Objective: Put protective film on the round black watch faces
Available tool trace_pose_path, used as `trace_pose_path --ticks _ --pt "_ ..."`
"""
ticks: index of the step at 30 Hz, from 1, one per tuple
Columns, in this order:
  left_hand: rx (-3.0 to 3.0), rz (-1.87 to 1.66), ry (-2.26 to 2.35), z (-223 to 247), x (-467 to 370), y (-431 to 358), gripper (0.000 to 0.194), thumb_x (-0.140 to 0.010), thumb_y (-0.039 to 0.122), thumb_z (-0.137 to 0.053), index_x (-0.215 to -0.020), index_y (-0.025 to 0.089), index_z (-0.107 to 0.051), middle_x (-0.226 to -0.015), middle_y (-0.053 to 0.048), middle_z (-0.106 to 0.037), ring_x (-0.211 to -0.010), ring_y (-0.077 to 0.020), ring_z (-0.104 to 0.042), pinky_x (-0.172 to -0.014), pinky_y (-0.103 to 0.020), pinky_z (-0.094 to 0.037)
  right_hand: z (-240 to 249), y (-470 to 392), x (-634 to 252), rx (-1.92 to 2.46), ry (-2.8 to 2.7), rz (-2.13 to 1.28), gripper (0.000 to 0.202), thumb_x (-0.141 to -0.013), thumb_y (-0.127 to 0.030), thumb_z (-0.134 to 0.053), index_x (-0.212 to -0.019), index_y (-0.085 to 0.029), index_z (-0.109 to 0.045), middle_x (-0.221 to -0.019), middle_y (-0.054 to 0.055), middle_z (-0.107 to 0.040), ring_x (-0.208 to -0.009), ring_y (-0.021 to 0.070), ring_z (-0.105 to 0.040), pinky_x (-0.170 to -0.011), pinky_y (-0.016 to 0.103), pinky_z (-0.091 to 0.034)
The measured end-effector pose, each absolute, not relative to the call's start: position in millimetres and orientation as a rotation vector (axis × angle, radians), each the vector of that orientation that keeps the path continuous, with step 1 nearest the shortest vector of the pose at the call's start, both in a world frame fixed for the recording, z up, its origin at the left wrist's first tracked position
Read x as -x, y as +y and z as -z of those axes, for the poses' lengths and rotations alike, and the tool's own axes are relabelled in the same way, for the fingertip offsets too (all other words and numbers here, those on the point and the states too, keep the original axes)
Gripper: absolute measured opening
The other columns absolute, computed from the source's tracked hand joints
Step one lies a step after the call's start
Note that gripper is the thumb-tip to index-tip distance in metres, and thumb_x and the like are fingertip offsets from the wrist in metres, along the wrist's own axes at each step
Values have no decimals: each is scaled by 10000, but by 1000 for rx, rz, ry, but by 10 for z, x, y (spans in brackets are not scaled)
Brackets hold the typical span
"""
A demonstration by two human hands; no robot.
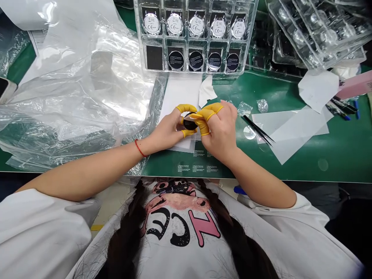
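Observation:
My left hand, with yellow finger cots on its fingertips, grips a round watch case with a dark face by its edge. My right hand, also in yellow finger cots, is closed in a pinch over the face. A small pale bit shows at its fingertips, too little to name. Under both hands lies a white sheet. Beyond them a clear tray holds watch cases in its compartments: silver backs in the upper row, black faces with white print in the lower one. The lower left compartment shows only black lining.
Black tweezers lie to the right, beside translucent sheets. A torn white scrap is near the tray. Crumpled clear plastic covers the left side. Stacked clear trays and pens stand at the right.

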State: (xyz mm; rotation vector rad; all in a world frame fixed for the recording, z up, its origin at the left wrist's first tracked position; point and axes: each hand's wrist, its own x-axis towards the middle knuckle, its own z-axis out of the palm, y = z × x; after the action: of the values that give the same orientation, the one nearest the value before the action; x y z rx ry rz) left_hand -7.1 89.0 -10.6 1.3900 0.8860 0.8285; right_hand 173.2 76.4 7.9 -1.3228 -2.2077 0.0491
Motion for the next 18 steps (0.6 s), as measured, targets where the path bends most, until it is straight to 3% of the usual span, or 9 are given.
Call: trace_pose_path --ticks 7,13,15,18 --pt "-1316 -844 836 88 61 917 524 -736 235 -776 -1167 222 -479 -853 26 -621 -741 -104 -609 -664 -233 -476 -189 1032 -1675 1389 -2273 -183 202 -950 -218 -396 -986 -201 -595 -959 115 -617 -984 279 -586 -955 553 -431" --pt "-1218 -823 878 51 49 929 546 -718 218 -787 -1162 225 -469 -793 37 -649 -715 -122 -677 -666 -260 -525 -81 1217 -2025 1298 -1925 -468 279 -989 -403 -452 -1215 -258 -527 -1161 68 -648 -1044 227 -621 -915 470 -525" --pt "-1233 -794 887 52 60 928 534 -738 233 -773 -1172 231 -462 -815 26 -674 -768 -148 -713 -714 -289 -548 28 1316 -2259 1381 -1844 -506 328 -937 -430 -544 -1209 -247 -552 -1145 78 -657 -998 237 -625 -881 492 -536" --pt "-1235 -789 888 59 72 929 541 -742 233 -772 -1179 233 -453 -837 15 -696 -839 -165 -735 -760 -300 -558 146 1417 -2471 1657 -1865 -408 269 -828 -354 -664 -1049 -199 -666 -1050 116 -668 -1011 304 -591 -899 586 -491"
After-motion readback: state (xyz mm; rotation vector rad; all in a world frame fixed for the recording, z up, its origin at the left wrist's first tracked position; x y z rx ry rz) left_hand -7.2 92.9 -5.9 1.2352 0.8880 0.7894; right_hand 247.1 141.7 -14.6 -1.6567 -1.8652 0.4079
